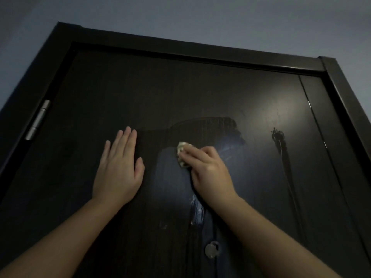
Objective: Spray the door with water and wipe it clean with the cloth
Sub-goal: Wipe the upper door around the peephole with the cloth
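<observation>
Two bare hands are up on the dark door (140,93), so here's how it looks. Her or his left hand (118,169) lies flat against the wood, fingers straight and close together, thumb out a bit, holding nothing. Over on the other side, the right hand (208,171) has its fingers curled down over a small pale cloth (182,150), bunched up and pressed to the door, only a bit of it poking out past the fingertips. Around the cloth there's a wet, shinier patch, and a drip streak (197,209) below the right wrist. Also there's a silver hinge (38,119) on the left edge, a round knob (211,250) low down between the forearms, and a dark hanging thing (278,135) to the right, can't tell what.
</observation>
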Demonstrator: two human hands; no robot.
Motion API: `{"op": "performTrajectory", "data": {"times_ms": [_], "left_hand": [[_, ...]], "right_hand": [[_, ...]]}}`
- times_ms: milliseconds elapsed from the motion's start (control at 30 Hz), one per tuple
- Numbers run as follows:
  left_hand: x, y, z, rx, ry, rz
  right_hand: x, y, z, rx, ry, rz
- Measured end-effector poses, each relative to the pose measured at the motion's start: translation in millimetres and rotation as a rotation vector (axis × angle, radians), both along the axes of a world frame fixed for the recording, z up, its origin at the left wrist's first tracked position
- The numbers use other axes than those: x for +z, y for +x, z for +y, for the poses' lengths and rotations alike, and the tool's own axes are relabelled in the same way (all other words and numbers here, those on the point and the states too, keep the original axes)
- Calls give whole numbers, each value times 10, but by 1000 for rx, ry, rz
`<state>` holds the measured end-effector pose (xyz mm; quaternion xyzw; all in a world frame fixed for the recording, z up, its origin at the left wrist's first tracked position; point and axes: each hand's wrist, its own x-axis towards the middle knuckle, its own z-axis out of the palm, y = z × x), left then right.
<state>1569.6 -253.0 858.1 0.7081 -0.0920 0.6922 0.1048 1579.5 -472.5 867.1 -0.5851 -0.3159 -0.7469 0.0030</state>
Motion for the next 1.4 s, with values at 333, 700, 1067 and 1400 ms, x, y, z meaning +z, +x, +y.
{"op": "performTrajectory", "data": {"times_ms": [333, 700, 1067, 1400], "left_hand": [[16, 1, 19, -19, -90, 21], [-93, -40, 160, -144, 61, 59], [-466, -29, 49, 31, 138, 87], [-586, 20, -27, 31, 86, 80]], "right_hand": [[-205, 11, 443, 36, 20, 89], [-298, -44, 521, 70, -95, 97], [-720, -110, 29, 54, -26, 73], [-841, -75, -115, 101, -27, 116]]}}
